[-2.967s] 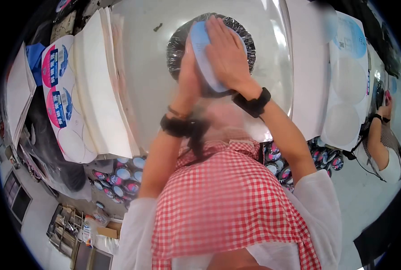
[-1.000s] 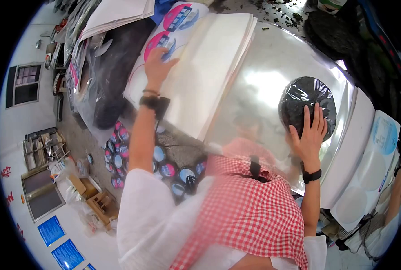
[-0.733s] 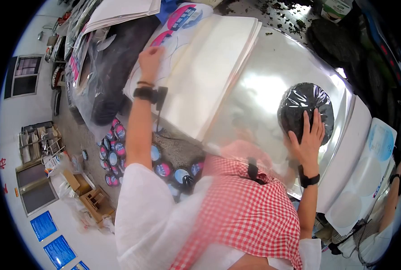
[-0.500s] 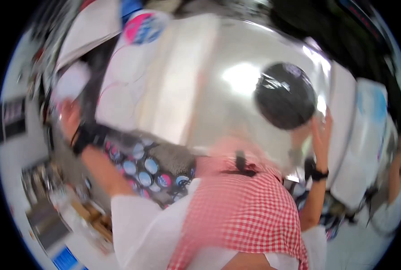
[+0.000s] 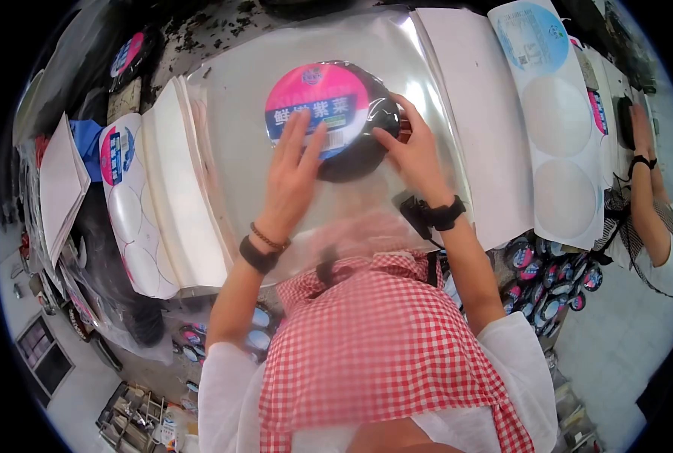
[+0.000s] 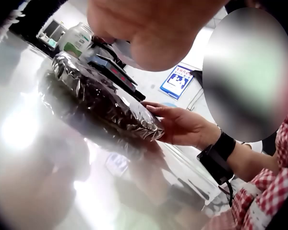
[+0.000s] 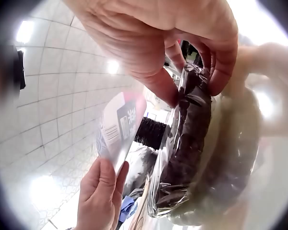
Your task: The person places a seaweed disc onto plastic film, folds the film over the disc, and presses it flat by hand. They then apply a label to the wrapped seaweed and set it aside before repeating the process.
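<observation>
A round pink, white and blue label with printed characters and a barcode is in my left hand. In the right wrist view, thumb and fingers pinch the label by its edge, tilted up beside the disc. Under it is a round black disc wrapped in clear crinkled plastic, its left part hidden by the label in the head view. My right hand grips the disc's right edge, thumb on the near side. The left wrist view shows the wrapped disc low over the shiny tabletop.
White paper stacks and a label sheet lie on the left. Another sheet of round labels lies right. Several labelled discs are on the floor. A scale stands behind; another person works at far right.
Both hands pressed a blue label on the disc earlier. The left hand then went to the left sheet, came away with a round label and brought it over the disc; the right hand moved to its edge.
</observation>
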Demonstrator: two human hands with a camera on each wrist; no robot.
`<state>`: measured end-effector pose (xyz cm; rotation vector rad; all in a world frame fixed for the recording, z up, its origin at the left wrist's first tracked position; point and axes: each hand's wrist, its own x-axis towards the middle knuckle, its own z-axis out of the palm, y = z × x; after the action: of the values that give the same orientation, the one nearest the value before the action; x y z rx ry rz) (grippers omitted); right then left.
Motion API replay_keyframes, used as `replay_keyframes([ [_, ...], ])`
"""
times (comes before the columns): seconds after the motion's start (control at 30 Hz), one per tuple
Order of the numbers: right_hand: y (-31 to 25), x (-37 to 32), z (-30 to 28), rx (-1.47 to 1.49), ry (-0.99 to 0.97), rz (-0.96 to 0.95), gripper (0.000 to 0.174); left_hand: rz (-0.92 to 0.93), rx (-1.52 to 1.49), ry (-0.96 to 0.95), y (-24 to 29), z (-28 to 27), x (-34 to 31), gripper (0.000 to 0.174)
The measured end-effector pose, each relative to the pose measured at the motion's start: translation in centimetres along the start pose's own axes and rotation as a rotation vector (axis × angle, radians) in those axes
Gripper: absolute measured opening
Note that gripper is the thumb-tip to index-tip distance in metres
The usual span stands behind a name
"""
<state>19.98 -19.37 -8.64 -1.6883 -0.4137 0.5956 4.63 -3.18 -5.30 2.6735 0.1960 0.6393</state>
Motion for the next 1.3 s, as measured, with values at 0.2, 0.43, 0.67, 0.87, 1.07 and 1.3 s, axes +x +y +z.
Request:
replay_keyframes([
  [0.2, 0.2, 0.1, 0.0, -0.058, -0.01, -0.055, 0.062, -0.107, 0.192, -0.401, 1.4, -0.8, 0.4, 0.051],
  [0.43, -0.5, 0.6, -0.6, -0.049, -0.042, -0.007, 0.059, -0.113, 0.134, -0.294, -1.9, 2.6, 5.5, 0.063],
  [0.67, -6.5, -1.4, 0.0, 0.107, -0.291, -0.031, 0.057, -0.981, -1.369, 0.174, -7.3, -5.1, -1.9, 0.047],
  [0.87, -5.0, 0.2, -16.0, -1.464, 0.464, -0.379, 0.066, -0.774, -1.073, 0.233, -7.1, -18.9, -6.8, 0.058],
  [1.07, -3.5, 1.2, -28.0, -1.66, 0.435, 0.167, 0.087, -0.062, -0.999, -0.41, 2.0, -22.1, 3.9, 0.071],
  [1.3, 0.8, 5.7, -34.6, -1.228, -0.055, 0.418, 0.102, 0.829, -0.52, -0.819, 16.2, 7.9, 19.4, 0.071],
])
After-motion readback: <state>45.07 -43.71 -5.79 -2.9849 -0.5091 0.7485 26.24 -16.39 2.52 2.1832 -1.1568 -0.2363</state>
